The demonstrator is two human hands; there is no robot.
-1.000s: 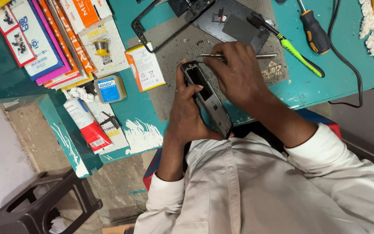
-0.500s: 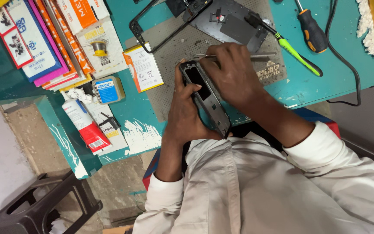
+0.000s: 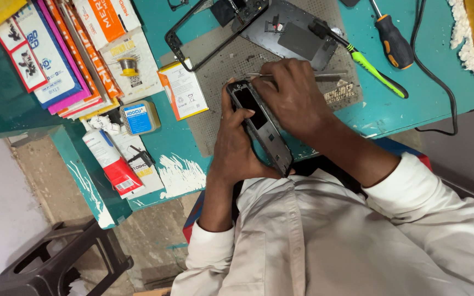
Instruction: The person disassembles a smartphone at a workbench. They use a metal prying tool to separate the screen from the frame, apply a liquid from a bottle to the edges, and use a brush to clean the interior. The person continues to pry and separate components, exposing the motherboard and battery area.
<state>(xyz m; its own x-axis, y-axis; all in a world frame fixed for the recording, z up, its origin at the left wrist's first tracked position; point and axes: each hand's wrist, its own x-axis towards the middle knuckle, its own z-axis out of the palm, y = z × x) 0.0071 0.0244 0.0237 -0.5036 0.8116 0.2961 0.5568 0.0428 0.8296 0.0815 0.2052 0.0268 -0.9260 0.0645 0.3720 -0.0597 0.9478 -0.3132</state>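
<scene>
My left hand grips a dark phone body from its left side and holds it tilted over the table's near edge. My right hand covers the phone's upper end, fingers curled on its top edge. Thin metal tweezers stick out from under that hand; I cannot tell if it holds them. Both hands are above a grey perforated work mat.
On the teal table lie a black phone frame, a dark back panel, a green-handled tool, an orange-black screwdriver, a white battery, a glue tube, stacked packets and a black cable. A black stool stands below left.
The hands and phone stay together in nearly the same grip. The right hand's fingers have shifted slightly on the phone's top end.
</scene>
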